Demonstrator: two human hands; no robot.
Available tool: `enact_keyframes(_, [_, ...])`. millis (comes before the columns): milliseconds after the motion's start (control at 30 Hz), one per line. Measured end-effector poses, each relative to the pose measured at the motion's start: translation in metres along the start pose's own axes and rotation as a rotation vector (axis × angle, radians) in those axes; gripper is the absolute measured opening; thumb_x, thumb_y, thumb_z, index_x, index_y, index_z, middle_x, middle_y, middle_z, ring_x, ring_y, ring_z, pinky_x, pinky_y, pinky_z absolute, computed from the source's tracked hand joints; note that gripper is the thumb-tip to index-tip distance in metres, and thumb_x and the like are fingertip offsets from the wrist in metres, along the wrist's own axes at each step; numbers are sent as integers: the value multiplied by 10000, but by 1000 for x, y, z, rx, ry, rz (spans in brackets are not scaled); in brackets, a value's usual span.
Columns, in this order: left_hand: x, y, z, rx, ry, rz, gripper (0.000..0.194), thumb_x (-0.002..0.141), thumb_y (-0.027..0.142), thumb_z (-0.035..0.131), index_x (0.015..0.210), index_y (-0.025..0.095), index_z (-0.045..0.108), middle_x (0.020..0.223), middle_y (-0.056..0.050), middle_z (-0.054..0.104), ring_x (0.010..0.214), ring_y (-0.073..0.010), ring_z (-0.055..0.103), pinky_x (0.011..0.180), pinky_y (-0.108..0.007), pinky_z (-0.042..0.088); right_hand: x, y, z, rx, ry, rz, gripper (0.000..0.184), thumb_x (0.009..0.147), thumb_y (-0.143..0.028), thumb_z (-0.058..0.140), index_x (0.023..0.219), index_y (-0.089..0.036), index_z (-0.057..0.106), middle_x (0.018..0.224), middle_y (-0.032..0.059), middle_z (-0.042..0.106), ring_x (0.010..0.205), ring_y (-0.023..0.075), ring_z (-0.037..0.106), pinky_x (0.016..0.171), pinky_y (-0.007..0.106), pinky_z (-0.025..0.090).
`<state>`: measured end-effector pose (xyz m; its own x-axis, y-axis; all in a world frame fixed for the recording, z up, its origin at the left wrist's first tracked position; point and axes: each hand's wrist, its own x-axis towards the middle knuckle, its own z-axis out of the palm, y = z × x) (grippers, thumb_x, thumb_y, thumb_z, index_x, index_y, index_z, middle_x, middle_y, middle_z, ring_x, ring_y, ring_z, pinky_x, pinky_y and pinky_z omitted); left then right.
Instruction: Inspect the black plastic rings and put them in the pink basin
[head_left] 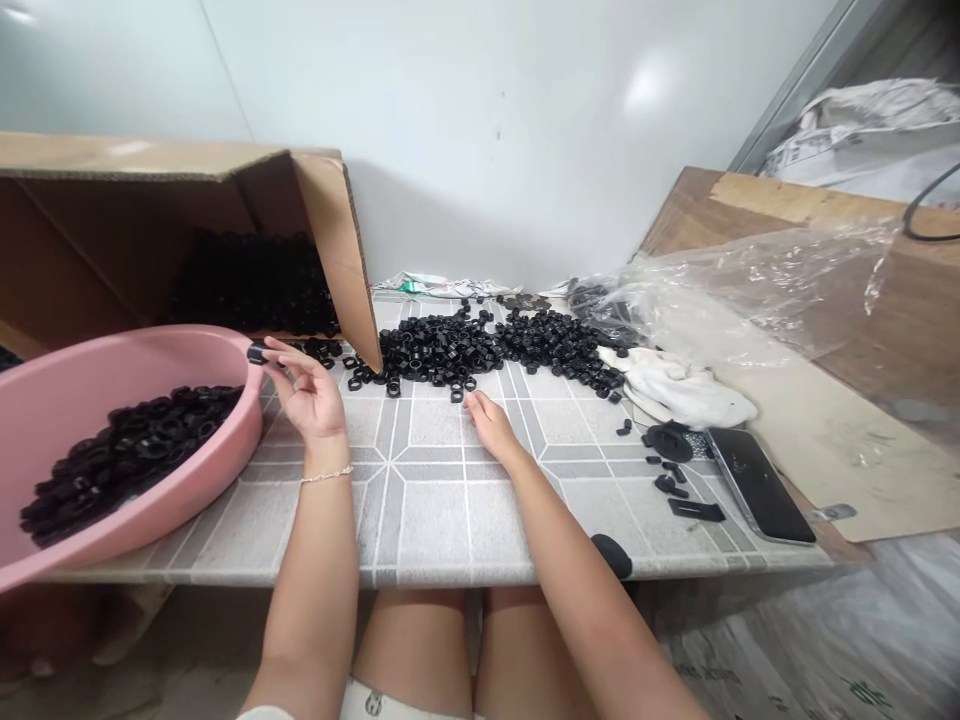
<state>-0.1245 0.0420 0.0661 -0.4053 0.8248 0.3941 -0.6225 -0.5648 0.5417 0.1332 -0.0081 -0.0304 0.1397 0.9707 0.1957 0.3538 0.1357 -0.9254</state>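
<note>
My left hand is raised at the right rim of a pink basin, thumb and fingers pinching a black plastic ring. Inside the basin lies a heap of similar black rings. My right hand rests low over the table with its fingers curled together; what they hold, if anything, is hidden. Just beyond its fingertips are loose black rings, at the front of a pile of rings. A second pile of small black parts spreads to the right.
A cardboard box on its side, holding more black parts, stands behind the basin. On the right are a white glove, a phone, a black disc, scattered black pieces and clear plastic film. A pale wall closes the back.
</note>
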Motion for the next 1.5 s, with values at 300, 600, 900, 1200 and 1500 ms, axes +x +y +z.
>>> enact_keyframes(300, [6, -5, -10, -93, 67, -26, 284, 986, 312, 390, 934, 329, 669, 1027, 54, 735, 1166, -82, 596, 868, -194, 511, -3, -6, -5, -4, -28, -17, 402, 901, -553, 367, 750, -236, 563, 688, -6, 592, 703, 178, 550, 674, 273, 394])
enact_keyframes(600, [5, -5, -7, -111, 202, -104, 444, 1029, 284, 244, 883, 289, 663, 1031, 53, 738, 1188, -35, 567, 884, -159, 465, -4, -3, -6, -13, -48, -22, 427, 901, -574, 350, 741, -231, 546, 703, 0, 567, 693, 173, 519, 677, 276, 382])
enact_keyframes(900, [8, 7, -13, -358, 172, -81, 457, 1022, 280, 290, 740, 246, 648, 815, 49, 748, 900, -23, 680, 805, -142, 464, -4, -3, -5, -43, -43, -30, 435, 906, -571, 334, 749, -224, 544, 675, -3, 536, 676, 173, 510, 670, 282, 383])
enact_keyframes(1200, [-12, -33, 9, -138, 109, -386, 178, 926, 197, 475, 865, 197, 643, 713, 30, 679, 631, -43, 616, 666, -159, 449, 0, 3, -5, -38, -53, -8, 429, 885, -577, 370, 750, -219, 563, 671, -3, 559, 672, 171, 523, 679, 285, 403])
enact_keyframes(1500, [-114, -105, 26, 1378, -933, -63, 298, 832, 115, 524, 1105, 173, 628, 1336, -128, 526, 1228, -289, 459, 1035, -464, 353, 2, 7, -6, -5, 74, -94, 298, 861, -473, 451, 783, -208, 561, 656, -16, 544, 637, 156, 502, 662, 280, 409])
